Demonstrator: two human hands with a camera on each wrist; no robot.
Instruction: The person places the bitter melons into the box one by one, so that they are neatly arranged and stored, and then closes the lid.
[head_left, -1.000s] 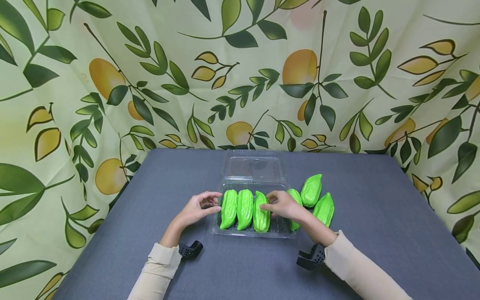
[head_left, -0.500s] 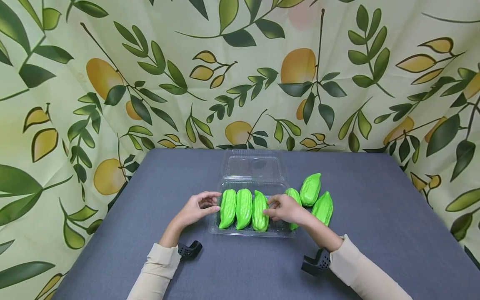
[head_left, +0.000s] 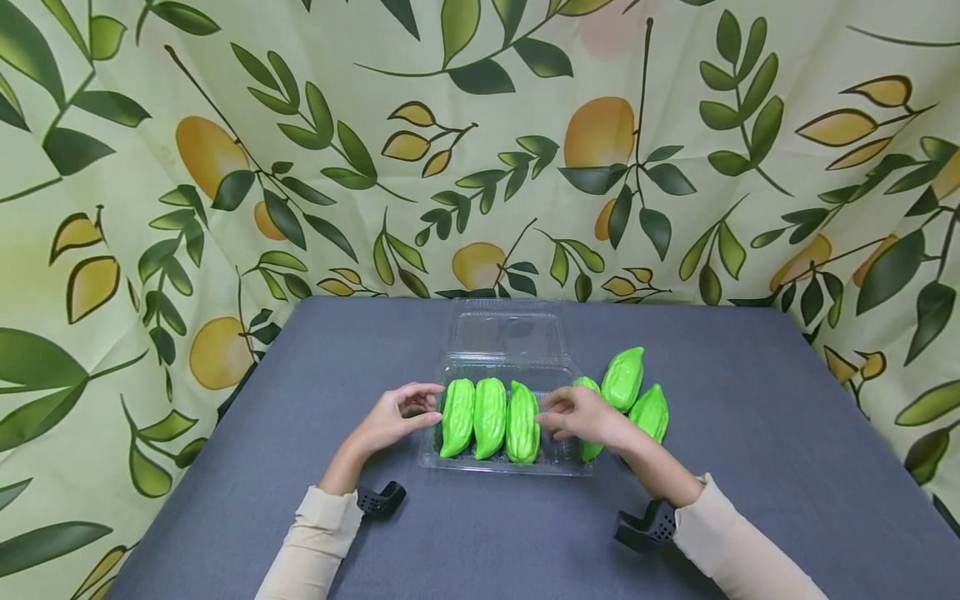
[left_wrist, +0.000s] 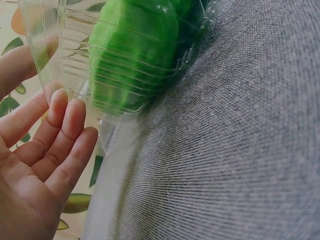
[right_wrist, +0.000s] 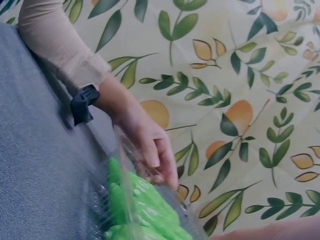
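Three bright green bitter melons lie side by side in a clear plastic clamshell box (head_left: pixel 555 469): left (head_left: pixel 457 418), middle (head_left: pixel 490 418) and right (head_left: pixel 522 425). My left hand (head_left: pixel 399 419) is at the box's left side, fingertips at the clear wall. The left wrist view shows those fingers (left_wrist: pixel 70 160) bent slightly, close against the ribbed plastic. My right hand (head_left: pixel 585 414) hovers over the box's right part, fingers loosely curved, just right of the third melon. Beneath it, another bitter melon (head_left: pixel 590 450) is partly hidden at the box's right edge.
Two more bitter melons lie right of the box, one farther back (head_left: pixel 623 379) and one nearer (head_left: pixel 652 412), partly behind the right wrist. The box's clear lid (head_left: pixel 508 329) lies open toward the back of the grey table (head_left: pixel 360 333). A leaf-patterned cloth (head_left: pixel 480 167) hangs behind.
My right hand has come off the third bitter melon and shifted right, leaving a small gap. The left hand and the melons stay in place.
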